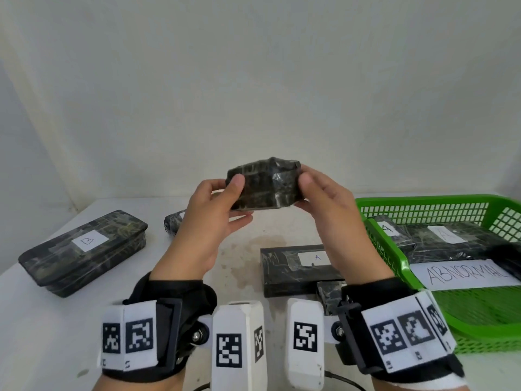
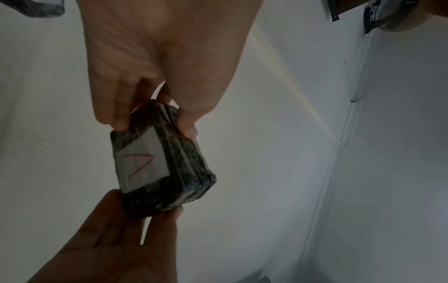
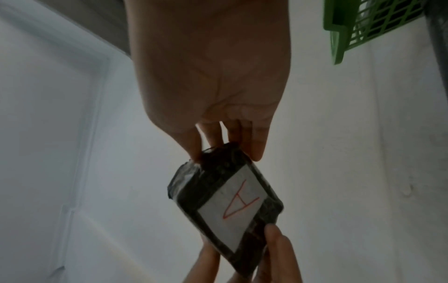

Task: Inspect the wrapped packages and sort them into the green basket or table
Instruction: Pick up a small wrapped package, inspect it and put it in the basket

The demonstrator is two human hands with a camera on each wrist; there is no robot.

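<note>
A small dark wrapped package [image 1: 265, 183] is held up above the table between both hands. My left hand [image 1: 239, 200] pinches its left end with thumb in front and fingers beneath. My right hand [image 1: 306, 193] pinches the right end the same way. In the wrist views the far face carries a white label [image 3: 232, 206] with a red letter A, also seen as the label [image 2: 143, 162]. The green basket [image 1: 394, 258] stands at the right and holds two dark packages marked A [image 1: 448, 235] and a paper sheet reading ABNORMAL [image 1: 462, 275].
On the white table [image 1: 253, 235], a long package marked B [image 1: 84, 249] lies at the left. A small package [image 1: 172, 221] sits behind my left hand. A flat package marked A [image 1: 293, 266] and a small one [image 1: 329, 294] lie beside the basket. A wall stands behind.
</note>
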